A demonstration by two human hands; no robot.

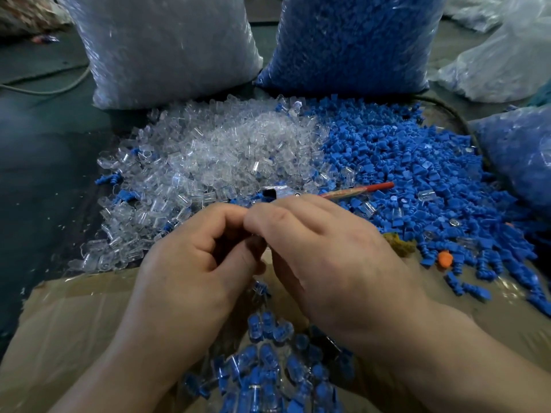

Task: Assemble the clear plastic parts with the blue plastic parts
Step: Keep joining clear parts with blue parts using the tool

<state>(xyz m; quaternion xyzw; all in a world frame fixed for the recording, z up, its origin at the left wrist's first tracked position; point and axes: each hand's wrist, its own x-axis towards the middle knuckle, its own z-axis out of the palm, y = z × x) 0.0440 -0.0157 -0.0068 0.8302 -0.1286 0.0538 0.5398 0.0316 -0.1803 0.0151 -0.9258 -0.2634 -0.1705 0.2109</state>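
Note:
A heap of clear plastic parts [208, 156] lies ahead on the left, a heap of blue plastic parts [417, 174] on the right. My left hand [190, 263] and my right hand [328, 257] meet in the middle, fingers curled, fingertips pressed together around something small that is hidden between them. Below my wrists, several assembled pieces [268, 359], clear shells with blue inside, lie in a pile on the cardboard [74, 323].
A big bag of clear parts [167, 49] and a big bag of blue parts [357, 43] stand behind the heaps. A red pen [357, 190] lies across the blue heap. Another bag [518, 156] sits at the right edge. An orange bit [445, 259] lies among blue parts.

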